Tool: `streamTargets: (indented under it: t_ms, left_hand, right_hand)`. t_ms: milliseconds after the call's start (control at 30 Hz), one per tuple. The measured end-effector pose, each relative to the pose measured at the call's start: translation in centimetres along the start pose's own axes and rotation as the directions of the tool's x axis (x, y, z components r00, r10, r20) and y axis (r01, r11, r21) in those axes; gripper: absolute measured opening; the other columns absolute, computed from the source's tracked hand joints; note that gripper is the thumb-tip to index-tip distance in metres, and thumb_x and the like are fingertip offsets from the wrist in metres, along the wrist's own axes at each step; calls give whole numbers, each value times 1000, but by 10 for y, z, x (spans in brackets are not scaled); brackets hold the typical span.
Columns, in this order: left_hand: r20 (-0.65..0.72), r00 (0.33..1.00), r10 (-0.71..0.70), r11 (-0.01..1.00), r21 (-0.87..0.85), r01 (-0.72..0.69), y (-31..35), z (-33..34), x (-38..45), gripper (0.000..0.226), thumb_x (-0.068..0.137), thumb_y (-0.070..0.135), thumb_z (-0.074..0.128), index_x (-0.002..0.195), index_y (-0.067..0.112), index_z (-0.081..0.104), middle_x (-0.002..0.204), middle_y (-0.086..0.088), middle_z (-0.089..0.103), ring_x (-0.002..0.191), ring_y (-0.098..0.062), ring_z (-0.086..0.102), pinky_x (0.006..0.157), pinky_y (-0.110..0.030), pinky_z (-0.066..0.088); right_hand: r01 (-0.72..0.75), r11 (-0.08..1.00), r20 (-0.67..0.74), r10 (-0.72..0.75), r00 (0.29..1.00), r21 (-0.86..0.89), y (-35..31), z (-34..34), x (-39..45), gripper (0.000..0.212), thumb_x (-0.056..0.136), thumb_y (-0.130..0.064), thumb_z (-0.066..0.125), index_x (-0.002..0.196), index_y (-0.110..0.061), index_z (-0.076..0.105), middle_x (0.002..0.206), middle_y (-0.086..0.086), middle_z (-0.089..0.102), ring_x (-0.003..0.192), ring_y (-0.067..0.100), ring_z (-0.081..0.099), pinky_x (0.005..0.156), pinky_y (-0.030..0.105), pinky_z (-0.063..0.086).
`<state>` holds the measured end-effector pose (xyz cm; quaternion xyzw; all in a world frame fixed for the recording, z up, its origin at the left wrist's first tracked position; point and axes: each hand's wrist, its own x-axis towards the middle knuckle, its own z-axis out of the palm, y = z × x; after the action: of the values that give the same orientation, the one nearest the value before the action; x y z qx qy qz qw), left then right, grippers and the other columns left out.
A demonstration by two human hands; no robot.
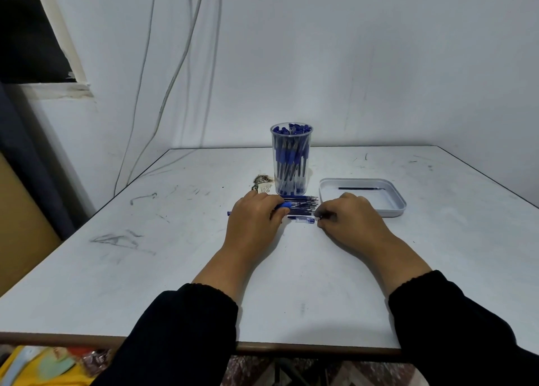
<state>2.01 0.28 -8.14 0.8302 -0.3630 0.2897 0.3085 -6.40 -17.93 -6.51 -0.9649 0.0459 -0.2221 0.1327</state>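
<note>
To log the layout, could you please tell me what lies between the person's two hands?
In the head view, a row of dark pen refills and one blue pen piece lie between left hand, gripping a pen, and right hand.

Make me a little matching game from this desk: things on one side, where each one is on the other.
1 clear cup
2 white tray
3 thin refill
4 blue pen

a lies in the tray
b gripped by the left hand
c stands upright, full of pens
d right of the cup

Pairs: 1-c, 2-d, 3-a, 4-b.
</note>
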Motion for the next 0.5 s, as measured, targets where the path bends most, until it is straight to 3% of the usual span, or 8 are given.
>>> streamTargets:
  t_ms: [133,300,400,500]
  left_hand:
    - [0,1000,2,1000,0,-2,1,-1,0,15,84,24,63,89,13,72,77,1,69,71,-20,53,64,-31,43]
    - [1,1000,2,1000,7,-2,1,0,0,11,84,23,64,88,15,71,75,2,68,71,-20,52,64,-29,40]
    - [6,999,40,999,23,-40,2,0,0,9,83,20,67,87,14,72,76,2,68,69,-19,51,63,-27,38]
    - [16,997,76,997,31,-77,2,0,-1,8,82,19,69,88,14,72,76,2,68,70,-19,52,63,-29,41]
  right_hand:
    - [-28,999,-21,29,999,35,0,-1,-2,23,81,-29,65,103,-30,73,83,-4,68,94,17,55,84,31,43]
    - [-22,991,-144,41,989,133,-3,0,-3,18,86,-29,62,100,-28,72,74,-21,56,89,12,50,76,29,40]
    - [52,986,-215,-17,976,157,-2,3,0,16,88,-28,64,102,-25,72,87,-15,66,87,10,49,77,28,37]
    - [133,977,-250,-89,964,167,-1,7,3,14,86,-24,68,99,-22,73,87,-10,67,83,9,47,79,31,40]
